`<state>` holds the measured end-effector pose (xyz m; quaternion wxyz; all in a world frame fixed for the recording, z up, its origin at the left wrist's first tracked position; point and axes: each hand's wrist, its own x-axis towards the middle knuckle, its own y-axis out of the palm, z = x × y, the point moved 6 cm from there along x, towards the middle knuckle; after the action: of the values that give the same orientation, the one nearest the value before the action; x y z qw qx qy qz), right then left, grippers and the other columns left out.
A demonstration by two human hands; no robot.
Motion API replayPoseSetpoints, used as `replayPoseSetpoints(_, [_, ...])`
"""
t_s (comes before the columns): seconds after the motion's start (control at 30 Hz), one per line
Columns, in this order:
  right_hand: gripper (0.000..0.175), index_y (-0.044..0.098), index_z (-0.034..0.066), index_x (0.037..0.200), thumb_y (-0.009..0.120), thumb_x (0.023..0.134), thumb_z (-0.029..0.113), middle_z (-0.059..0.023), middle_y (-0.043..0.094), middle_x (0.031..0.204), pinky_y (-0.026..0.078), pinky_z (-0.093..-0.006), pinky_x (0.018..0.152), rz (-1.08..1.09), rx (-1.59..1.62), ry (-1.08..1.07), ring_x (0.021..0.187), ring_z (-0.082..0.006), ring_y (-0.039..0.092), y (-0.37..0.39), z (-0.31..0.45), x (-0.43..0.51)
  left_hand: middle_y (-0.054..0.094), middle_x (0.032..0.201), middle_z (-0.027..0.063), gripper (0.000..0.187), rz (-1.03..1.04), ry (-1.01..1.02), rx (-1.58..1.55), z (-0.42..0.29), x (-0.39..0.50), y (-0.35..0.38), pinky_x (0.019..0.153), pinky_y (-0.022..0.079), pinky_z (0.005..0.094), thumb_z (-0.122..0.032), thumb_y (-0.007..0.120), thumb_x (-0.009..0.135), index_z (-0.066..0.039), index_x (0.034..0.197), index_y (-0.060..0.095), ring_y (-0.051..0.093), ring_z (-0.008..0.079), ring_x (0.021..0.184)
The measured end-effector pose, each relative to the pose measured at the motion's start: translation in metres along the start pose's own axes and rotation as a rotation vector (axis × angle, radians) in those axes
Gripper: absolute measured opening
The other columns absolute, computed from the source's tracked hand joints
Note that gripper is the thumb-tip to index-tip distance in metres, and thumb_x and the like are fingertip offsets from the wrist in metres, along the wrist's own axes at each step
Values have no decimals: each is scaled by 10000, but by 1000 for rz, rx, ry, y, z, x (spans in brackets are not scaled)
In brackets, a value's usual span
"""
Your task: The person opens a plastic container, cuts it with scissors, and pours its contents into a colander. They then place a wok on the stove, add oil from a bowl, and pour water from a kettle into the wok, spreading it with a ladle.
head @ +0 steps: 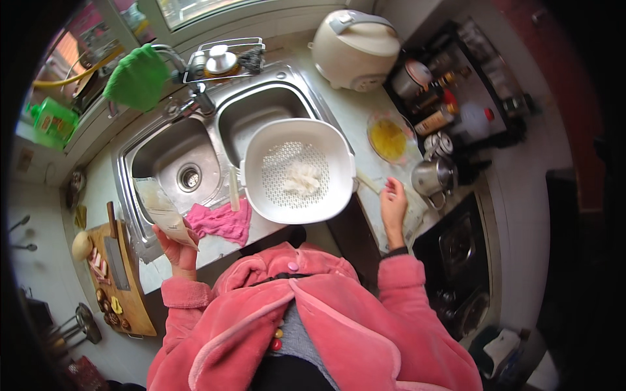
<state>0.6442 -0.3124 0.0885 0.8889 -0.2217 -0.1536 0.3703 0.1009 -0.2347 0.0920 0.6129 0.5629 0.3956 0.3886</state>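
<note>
My left hand (177, 247) grips a clear plastic packet (168, 220) with pale contents, holding it over the near edge of the left sink basin (161, 151). A white plastic colander (254, 195) rests partly over the right basin (264, 105). Inside it lies a small heap of whitish, crumpled food pieces (302, 178). To the right of the colander, my right hand (393, 203) is above the counter with bent fingers. Beside and beneath it are a pale strip (368, 181) and clear plastic wrapping (415, 210). Whether the fingers pinch anything is unclear.
A pink cloth (222, 222) lies at the sink's front edge. On the left, a cutting board (134, 313) bears a cleaver (116, 259), sliced meat and mushrooms. A bowl of yellow liquid (389, 139), a metal jug (433, 176) and a rice cooker (359, 49) occupy the right counter.
</note>
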Motion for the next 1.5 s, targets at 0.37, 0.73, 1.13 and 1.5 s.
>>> replayPoseSetpoints(0.37, [440, 586, 43, 1177, 688, 750, 23, -145, 607, 1095, 443, -407, 918, 143, -501, -374, 1031, -348, 543, 56, -5, 12, 634, 1176, 72, 535, -93, -48, 98, 14, 13, 7, 879, 481, 428, -441, 700, 838, -161, 1270, 555, 619, 250, 1022])
replayPoseSetpoints(0.73, [328, 671, 31, 1042, 714, 745, 163, -125, 656, 887, 499, -386, 766, 144, -390, -122, 831, -272, 630, 41, -29, 30, 633, 1189, 47, 543, -160, 29, 95, 2, 3, -8, 858, 512, 444, -430, 706, 837, -168, 1284, 544, 626, 255, 1034])
replayPoseSetpoints(1.13, [302, 555, 37, 1177, 618, 886, 91, 10, 552, 990, 508, -306, 796, 301, 675, 373, 853, -87, 542, 0, 20, -9, 525, 1353, 66, 674, -108, 135, 155, -13, -11, -3, 1053, 405, 434, -372, 728, 832, -104, 1378, 439, 496, 252, 1237])
replayPoseSetpoints(1.5, [350, 497, 4, 1190, 613, 872, 94, -34, 594, 896, 466, -244, 638, 1088, 577, 264, 720, -98, 554, 143, 207, -119, 585, 1258, 51, 605, -158, 192, 150, -30, -30, 17, 936, 484, 431, -373, 743, 816, -153, 1326, 502, 566, 249, 1136])
